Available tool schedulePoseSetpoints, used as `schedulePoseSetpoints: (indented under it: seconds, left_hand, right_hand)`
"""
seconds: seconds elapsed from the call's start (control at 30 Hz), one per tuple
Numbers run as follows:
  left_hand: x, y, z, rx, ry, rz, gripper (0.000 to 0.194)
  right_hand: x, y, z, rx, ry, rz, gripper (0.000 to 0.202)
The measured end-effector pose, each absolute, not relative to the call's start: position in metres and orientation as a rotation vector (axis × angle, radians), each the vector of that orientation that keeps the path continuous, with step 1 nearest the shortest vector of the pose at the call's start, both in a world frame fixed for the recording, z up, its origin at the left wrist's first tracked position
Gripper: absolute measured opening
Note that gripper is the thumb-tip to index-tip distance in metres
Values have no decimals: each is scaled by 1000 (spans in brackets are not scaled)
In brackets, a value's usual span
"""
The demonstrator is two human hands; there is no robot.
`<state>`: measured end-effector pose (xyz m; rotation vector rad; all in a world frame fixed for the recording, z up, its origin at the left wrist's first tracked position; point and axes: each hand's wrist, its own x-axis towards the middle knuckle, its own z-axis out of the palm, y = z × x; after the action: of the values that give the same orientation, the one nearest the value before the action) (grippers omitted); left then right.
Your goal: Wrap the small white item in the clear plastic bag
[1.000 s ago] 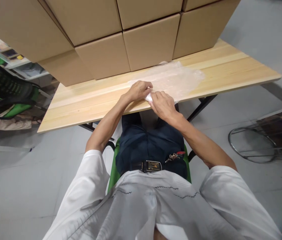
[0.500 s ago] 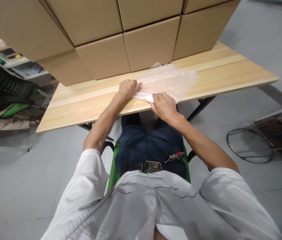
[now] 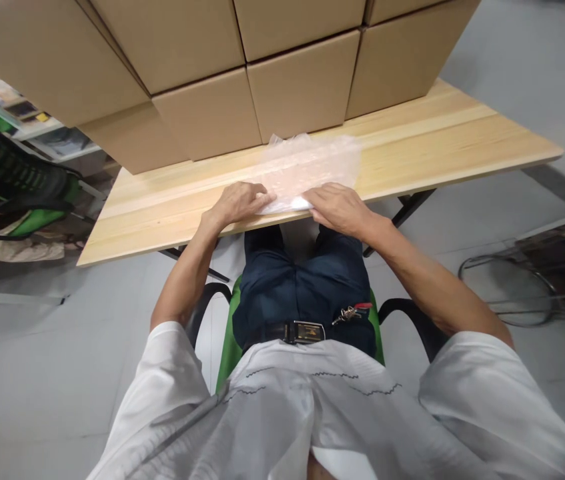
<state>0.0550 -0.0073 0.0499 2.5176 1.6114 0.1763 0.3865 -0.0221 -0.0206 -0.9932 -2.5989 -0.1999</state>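
Note:
A thin, see-through plastic sheet point(image 3: 312, 160), perhaps a bag, lies crumpled near the front edge of the wooden table. Along its near side is a whiter, gathered part. My left hand point(image 3: 242, 201) is closed on the near left corner, thumb towards the middle. Closed on the near right side, my right hand point(image 3: 339, 207) has its fingertips at the white part. Whether anything is wrapped inside the plastic cannot be made out.
Stacked cardboard boxes point(image 3: 307, 83) stand behind the sheet on the wooden table point(image 3: 462, 143). A black and green chair point(image 3: 17, 180) and shelves point(image 3: 62, 143) are at the left. On the floor at right is a round metal frame point(image 3: 507, 290).
The plastic sheet has shifted left and now spreads less to the right. My left hand has moved left and nearer to me; my right hand has turned more sideways.

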Motion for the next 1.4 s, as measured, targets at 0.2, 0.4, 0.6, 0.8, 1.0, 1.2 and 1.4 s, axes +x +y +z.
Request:
schedulePoseSetpoints:
  seconds: [0.2,0.4,0.6,0.8,1.0,1.2,1.4]
  left_hand:
    - [55,2,45,2396,1272,336,48]
    - [69,7,38,2321,1140,365,16]
    - [79,15,49,2388,1190,240,15]
    - [94,14,61,2580,1471,53,28]
    - [109,-21,27,2813,1486,508,45]
    - [130,-38,-29,2991,1099,538,57]
    - [142,-27,-36,2987,1158,514,58]
  right_hand:
    - [418,-3,-28,-897,-2551,-222,43]
    - [430,-3,-40,-952,-2471,-111,54]
    - [423,-27,-44,-1079,-2418,-27,57]
    - [411,-40,-35,-1179,-2429,-47,47]
    - [405,-45,-33,-1219,-2413,-62,42]
    - [401,-47,-37,-1254,-2354,-111,39]
    - [400,-52,-36,-1262,-2353,-85,39]
